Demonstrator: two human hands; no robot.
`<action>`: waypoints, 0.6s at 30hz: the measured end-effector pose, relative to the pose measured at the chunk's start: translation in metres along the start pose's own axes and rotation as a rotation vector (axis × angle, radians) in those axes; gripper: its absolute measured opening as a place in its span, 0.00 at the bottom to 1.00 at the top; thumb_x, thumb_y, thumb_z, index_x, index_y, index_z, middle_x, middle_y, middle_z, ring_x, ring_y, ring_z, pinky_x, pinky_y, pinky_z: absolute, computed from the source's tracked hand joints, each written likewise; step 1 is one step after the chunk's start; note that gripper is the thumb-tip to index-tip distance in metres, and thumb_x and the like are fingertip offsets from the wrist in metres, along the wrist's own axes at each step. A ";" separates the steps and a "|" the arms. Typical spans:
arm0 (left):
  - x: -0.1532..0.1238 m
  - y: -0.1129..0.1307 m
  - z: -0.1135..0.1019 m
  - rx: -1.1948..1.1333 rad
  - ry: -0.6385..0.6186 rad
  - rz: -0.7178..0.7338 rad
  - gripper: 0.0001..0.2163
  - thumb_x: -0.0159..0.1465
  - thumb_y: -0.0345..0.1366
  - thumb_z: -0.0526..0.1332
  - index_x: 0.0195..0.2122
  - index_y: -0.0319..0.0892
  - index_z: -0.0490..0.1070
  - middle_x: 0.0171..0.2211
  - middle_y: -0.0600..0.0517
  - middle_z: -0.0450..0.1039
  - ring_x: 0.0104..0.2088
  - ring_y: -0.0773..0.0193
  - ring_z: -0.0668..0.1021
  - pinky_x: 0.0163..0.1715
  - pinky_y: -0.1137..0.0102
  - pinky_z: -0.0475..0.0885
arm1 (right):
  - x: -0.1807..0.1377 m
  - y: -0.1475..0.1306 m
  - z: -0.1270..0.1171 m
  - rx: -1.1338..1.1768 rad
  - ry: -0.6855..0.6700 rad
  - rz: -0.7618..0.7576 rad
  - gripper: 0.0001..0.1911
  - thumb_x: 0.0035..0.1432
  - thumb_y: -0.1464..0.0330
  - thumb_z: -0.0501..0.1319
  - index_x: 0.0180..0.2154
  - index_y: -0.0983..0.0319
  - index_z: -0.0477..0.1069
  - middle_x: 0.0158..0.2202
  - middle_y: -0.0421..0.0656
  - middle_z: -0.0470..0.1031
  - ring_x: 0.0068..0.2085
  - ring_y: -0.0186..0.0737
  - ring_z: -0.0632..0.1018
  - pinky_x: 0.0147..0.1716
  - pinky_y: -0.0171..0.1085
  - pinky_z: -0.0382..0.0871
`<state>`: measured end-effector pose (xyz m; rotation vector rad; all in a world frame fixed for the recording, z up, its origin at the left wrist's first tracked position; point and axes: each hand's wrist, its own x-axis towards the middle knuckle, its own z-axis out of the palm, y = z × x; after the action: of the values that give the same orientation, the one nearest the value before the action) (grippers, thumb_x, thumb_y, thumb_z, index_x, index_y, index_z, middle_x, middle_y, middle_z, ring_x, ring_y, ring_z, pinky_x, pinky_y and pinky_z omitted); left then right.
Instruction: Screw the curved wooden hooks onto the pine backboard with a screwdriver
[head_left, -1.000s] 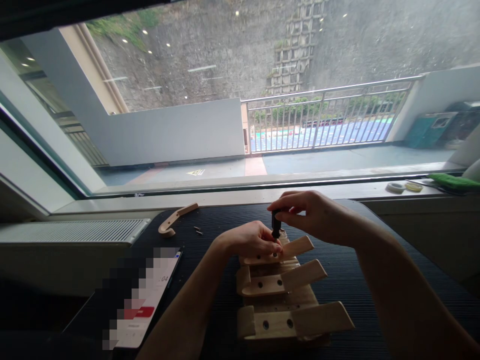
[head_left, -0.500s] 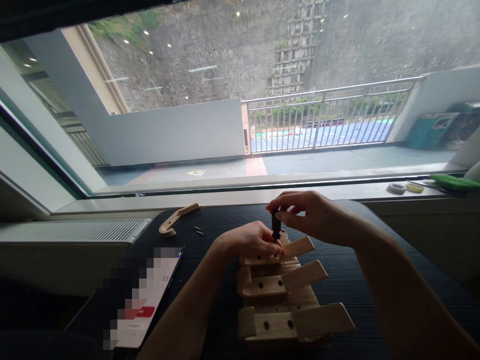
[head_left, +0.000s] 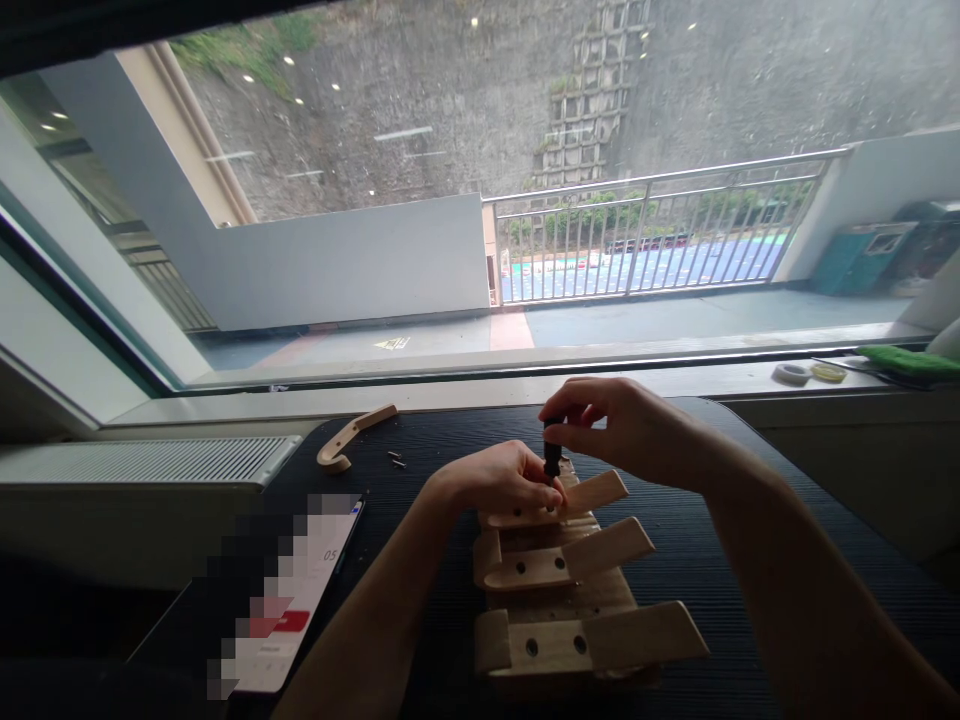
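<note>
My right hand (head_left: 600, 415) pinches the top of a short black screwdriver (head_left: 553, 455), which stands nearly upright. Its tip points down at the farthest wooden hook (head_left: 596, 490). My left hand (head_left: 510, 475) lies over that hook, thumb and fingers closed around the screwdriver's lower end; what they grip there is hidden. Two more wooden hooks, a middle one (head_left: 607, 550) and a nearer one (head_left: 645, 640), sit across a wooden board (head_left: 604, 595), each with two dark screw holes.
On the black table (head_left: 442, 430) lie a loose wooden hook (head_left: 356, 435), small screws (head_left: 396, 460) and a phone (head_left: 300, 600) at the left. Two tape rolls (head_left: 792, 374) and a green cloth (head_left: 907, 360) rest on the windowsill. A radiator (head_left: 150, 460) stands left of the table.
The fingers of my right hand have turned slightly around the screwdriver's handle and curled closer. My left hand stays in place over the farthest hook.
</note>
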<state>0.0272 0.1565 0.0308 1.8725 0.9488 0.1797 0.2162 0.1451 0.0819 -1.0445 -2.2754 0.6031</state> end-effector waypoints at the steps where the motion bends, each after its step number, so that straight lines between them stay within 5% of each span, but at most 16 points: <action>1: 0.000 0.000 0.000 0.010 0.010 -0.001 0.13 0.56 0.38 0.60 0.39 0.38 0.77 0.30 0.51 0.76 0.30 0.66 0.74 0.31 0.75 0.66 | 0.000 -0.001 0.000 0.012 0.000 -0.008 0.12 0.55 0.62 0.59 0.39 0.59 0.74 0.33 0.40 0.76 0.32 0.35 0.74 0.31 0.34 0.68; 18: 0.000 -0.001 0.000 0.068 0.012 -0.007 0.14 0.56 0.39 0.60 0.40 0.39 0.77 0.30 0.52 0.75 0.30 0.67 0.73 0.29 0.76 0.64 | 0.001 0.002 0.004 0.005 0.000 -0.011 0.07 0.55 0.64 0.59 0.34 0.58 0.73 0.31 0.38 0.75 0.32 0.34 0.74 0.31 0.33 0.68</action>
<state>0.0264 0.1564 0.0303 1.9321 0.9803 0.1565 0.2143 0.1460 0.0782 -1.0291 -2.2769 0.6045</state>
